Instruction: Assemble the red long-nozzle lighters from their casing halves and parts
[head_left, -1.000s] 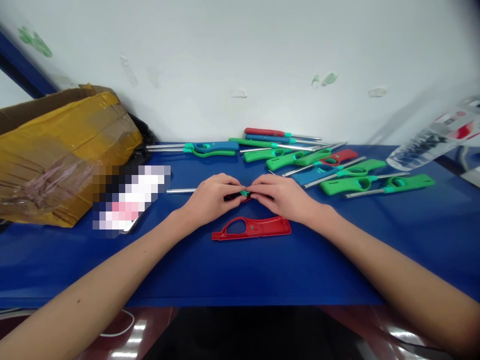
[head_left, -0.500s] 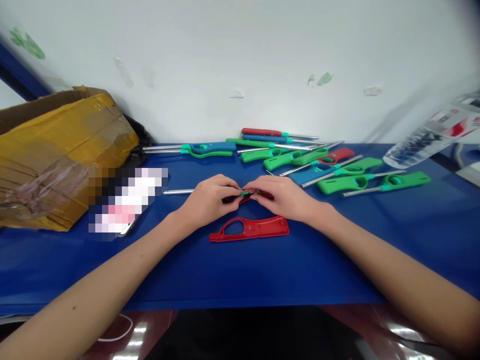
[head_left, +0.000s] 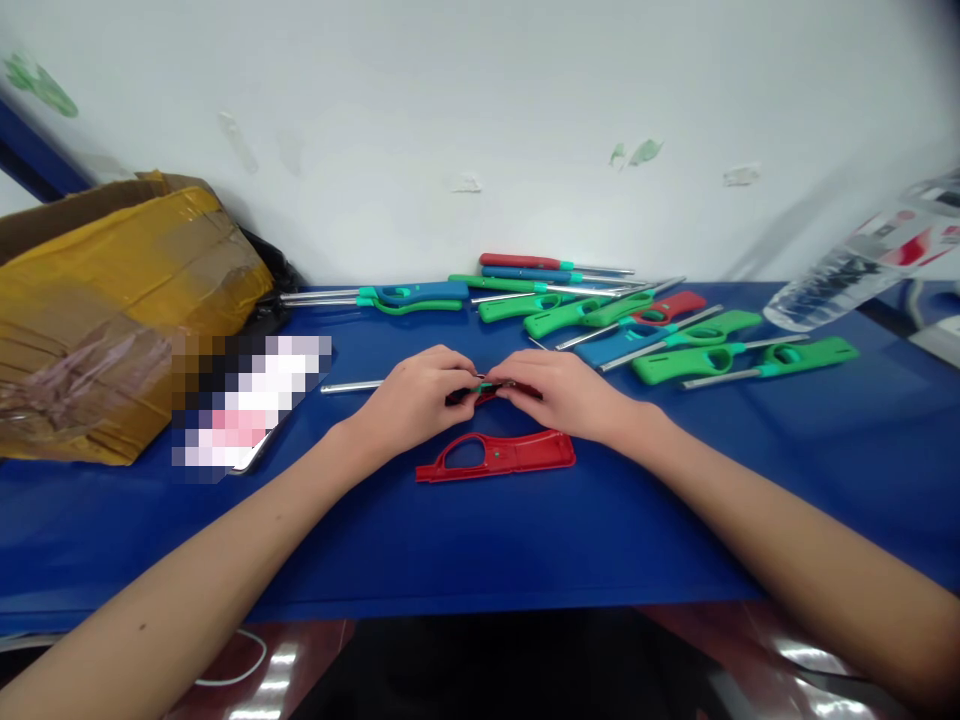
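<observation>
While our left hand [head_left: 416,400] and right hand [head_left: 562,395] meet at mid-bench, each grip pinched shut on the open red lighter body [head_left: 495,393] whose metal tube [head_left: 352,386] pokes out leftward over the bench [head_left: 450,540], we judge it best to hold the body flat and work the small teal bit [head_left: 486,386] with fingertips only. The loose red shell half [head_left: 499,455] lies just in front of both hands, close enough for a wrist to nudge. Around, left to right: taped cardboard box [head_left: 97,300], blurred flat thing [head_left: 247,400], pile of whole lighters [head_left: 637,325], tipped water bottle [head_left: 862,270], and none blocks us.
</observation>
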